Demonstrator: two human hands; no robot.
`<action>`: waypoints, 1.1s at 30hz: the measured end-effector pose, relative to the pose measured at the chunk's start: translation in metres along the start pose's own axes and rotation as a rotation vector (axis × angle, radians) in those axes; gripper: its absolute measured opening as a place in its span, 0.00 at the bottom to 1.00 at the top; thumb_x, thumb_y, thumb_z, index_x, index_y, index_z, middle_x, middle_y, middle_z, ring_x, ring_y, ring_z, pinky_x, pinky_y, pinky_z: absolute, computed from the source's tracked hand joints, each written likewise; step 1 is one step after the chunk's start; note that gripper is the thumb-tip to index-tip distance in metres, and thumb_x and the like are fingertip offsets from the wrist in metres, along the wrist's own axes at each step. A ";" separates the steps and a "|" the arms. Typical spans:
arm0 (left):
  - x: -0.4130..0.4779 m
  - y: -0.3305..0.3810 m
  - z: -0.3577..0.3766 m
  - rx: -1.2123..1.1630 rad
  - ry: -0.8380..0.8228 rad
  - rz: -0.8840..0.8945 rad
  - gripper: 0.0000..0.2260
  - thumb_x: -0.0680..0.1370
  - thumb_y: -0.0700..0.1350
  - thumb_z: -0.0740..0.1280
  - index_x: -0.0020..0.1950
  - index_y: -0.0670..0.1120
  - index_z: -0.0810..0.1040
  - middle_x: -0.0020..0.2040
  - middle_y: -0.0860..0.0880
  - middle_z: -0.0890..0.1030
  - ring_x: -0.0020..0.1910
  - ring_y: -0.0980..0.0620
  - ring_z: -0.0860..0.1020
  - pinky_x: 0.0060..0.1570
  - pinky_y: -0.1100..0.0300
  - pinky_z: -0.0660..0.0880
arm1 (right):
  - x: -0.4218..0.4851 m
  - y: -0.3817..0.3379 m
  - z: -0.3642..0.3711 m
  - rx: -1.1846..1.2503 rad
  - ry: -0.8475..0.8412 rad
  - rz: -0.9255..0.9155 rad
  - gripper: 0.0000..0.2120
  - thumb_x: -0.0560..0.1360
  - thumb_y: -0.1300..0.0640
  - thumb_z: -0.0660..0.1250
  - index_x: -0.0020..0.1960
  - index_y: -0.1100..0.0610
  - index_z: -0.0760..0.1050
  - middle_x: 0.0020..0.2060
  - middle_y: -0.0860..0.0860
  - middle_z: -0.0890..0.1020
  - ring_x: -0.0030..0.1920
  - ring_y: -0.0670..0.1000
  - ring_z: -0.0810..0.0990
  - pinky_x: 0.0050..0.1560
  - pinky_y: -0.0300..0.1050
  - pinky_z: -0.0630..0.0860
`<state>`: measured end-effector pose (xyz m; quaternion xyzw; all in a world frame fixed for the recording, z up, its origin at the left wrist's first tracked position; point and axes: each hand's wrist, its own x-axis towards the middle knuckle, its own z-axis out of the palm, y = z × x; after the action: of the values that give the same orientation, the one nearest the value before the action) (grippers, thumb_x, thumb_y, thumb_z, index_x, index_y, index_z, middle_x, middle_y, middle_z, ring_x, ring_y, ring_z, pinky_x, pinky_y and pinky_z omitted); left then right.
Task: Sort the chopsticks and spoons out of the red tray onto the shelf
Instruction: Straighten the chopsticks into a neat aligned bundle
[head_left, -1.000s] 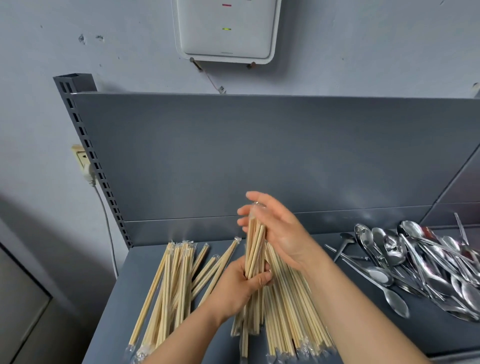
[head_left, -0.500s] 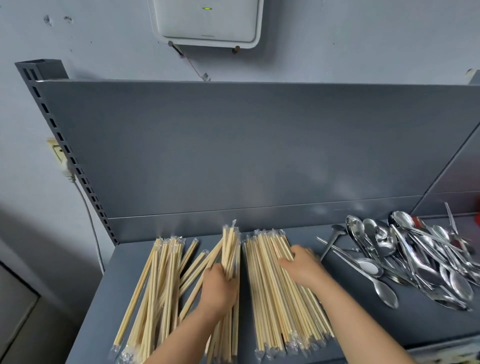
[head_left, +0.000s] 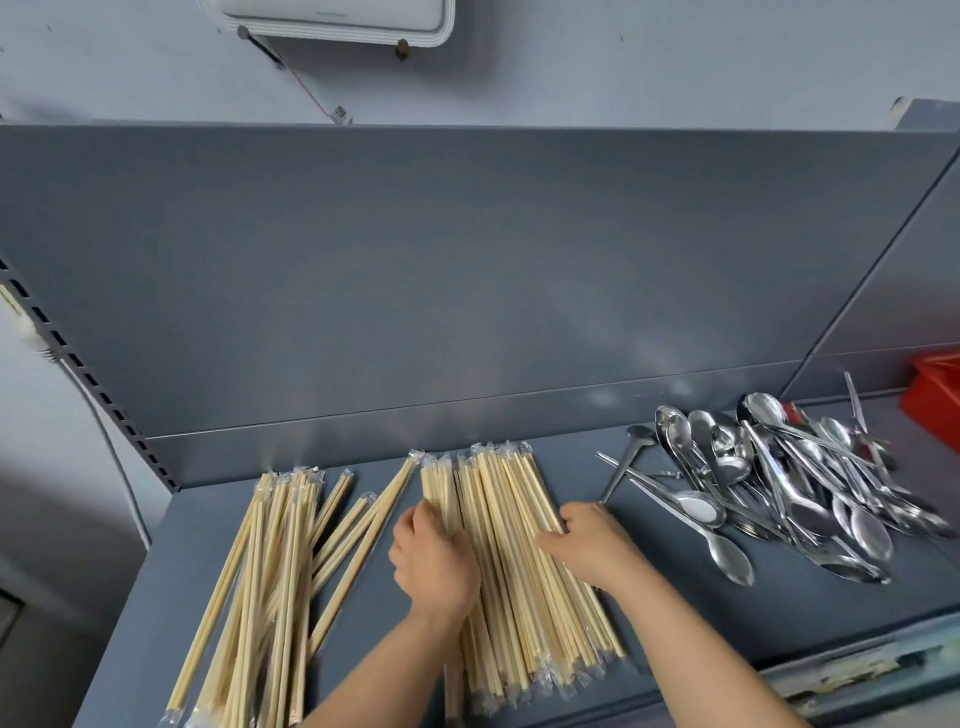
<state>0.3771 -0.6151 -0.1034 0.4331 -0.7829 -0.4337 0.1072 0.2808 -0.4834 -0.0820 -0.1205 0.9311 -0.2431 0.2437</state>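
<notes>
left hand (head_left: 434, 564) and right hand (head_left: 592, 545), fingers curled, clasp the chopstick bundle (head_left: 511, 571) between them on the shelf (head_left: 685, 603); loose chopsticks (head_left: 270, 571) left of the left hand, spoons (head_left: 779, 483) right of the right, red tray (head_left: 935, 402) beyond.

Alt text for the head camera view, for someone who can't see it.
A left hand and right hand press a pile of wrapped chopsticks together on a grey shelf. To its left lie looser chopsticks, to its right metal spoons, and at the far right edge a red tray.
</notes>
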 end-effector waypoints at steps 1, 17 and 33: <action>0.001 -0.001 0.001 -0.002 -0.011 -0.014 0.21 0.80 0.40 0.60 0.73 0.44 0.63 0.72 0.43 0.63 0.70 0.41 0.62 0.68 0.47 0.61 | 0.000 -0.001 0.002 -0.004 -0.010 -0.011 0.29 0.74 0.45 0.67 0.69 0.60 0.70 0.62 0.55 0.74 0.52 0.51 0.78 0.50 0.45 0.77; 0.003 -0.005 -0.016 -0.268 -0.265 0.033 0.13 0.78 0.38 0.58 0.62 0.42 0.70 0.66 0.35 0.69 0.61 0.36 0.73 0.63 0.42 0.70 | -0.005 -0.020 0.014 -0.179 0.091 -0.057 0.29 0.75 0.44 0.66 0.69 0.61 0.66 0.67 0.56 0.66 0.67 0.55 0.66 0.66 0.48 0.69; 0.043 -0.089 -0.144 0.409 0.108 -0.171 0.33 0.68 0.63 0.72 0.63 0.44 0.69 0.62 0.43 0.72 0.61 0.41 0.71 0.58 0.50 0.71 | -0.018 -0.119 0.093 -0.164 -0.201 -0.609 0.19 0.82 0.55 0.59 0.72 0.52 0.69 0.70 0.49 0.64 0.69 0.49 0.66 0.70 0.41 0.60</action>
<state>0.4814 -0.7543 -0.0946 0.5330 -0.8082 -0.2495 0.0218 0.3563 -0.6158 -0.0852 -0.4358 0.8401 -0.2159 0.2403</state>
